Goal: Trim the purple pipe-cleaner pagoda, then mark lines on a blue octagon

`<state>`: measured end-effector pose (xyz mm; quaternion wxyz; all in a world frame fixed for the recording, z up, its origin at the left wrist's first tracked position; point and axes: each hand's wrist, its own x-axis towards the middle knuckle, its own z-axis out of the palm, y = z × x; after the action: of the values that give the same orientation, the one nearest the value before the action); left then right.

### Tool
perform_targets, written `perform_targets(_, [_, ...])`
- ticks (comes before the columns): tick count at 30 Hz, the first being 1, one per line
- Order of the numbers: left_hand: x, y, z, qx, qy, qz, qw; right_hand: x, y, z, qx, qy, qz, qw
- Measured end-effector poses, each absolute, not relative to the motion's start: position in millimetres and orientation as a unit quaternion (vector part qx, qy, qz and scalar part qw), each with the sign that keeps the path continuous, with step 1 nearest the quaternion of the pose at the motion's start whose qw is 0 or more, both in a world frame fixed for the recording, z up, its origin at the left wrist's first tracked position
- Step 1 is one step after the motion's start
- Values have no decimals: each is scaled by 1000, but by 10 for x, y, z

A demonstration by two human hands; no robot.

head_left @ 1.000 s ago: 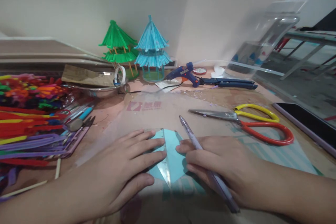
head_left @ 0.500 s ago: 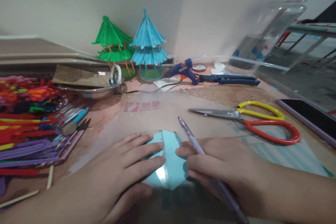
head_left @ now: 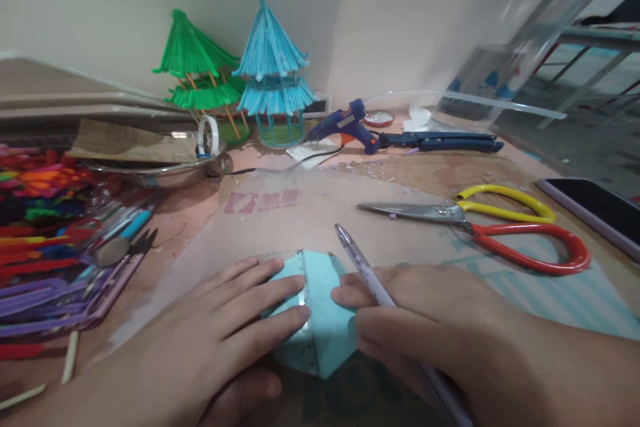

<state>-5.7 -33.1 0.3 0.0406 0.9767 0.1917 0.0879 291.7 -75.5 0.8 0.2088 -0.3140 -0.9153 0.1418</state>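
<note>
A teal hexagonal piece of card (head_left: pixel 330 330) lies flat in front of me, with a clear ruler (head_left: pixel 303 348) across its left part. My left hand (head_left: pixel 245 320) rests on the ruler and card, palm down, its fingers stretched out and slightly apart. In my right hand (head_left: pixel 415 313) a pale purple pen (head_left: pixel 367 267) is gripped, its upper end slanting away to the left. The fingertips of that hand touch the card's right side. A pair of scissors (head_left: pixel 447 212) with one yellow and one red handle lies beyond my right hand.
Green (head_left: pixel 200 60) and blue (head_left: pixel 273 67) pipe-cleaner pavilions stand by the wall, near a glue gun (head_left: pixel 345 123) and dark blue pliers (head_left: pixel 450 141). Pipe cleaners (head_left: pixel 35 267) and a metal bowl (head_left: pixel 165 170) occupy the left. A phone (head_left: pixel 595 213) lies right.
My view has shifted slightly, so the scissors and phone sit further right. The bright glare on the ruler has faded. Both hands keep nearly the same places on the card.
</note>
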Motion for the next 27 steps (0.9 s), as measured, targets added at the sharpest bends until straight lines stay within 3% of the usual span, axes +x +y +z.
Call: perform_targets(27, [-53,-333,-46,974,193,93,73,2914,-760,4,-316,-908,150,231])
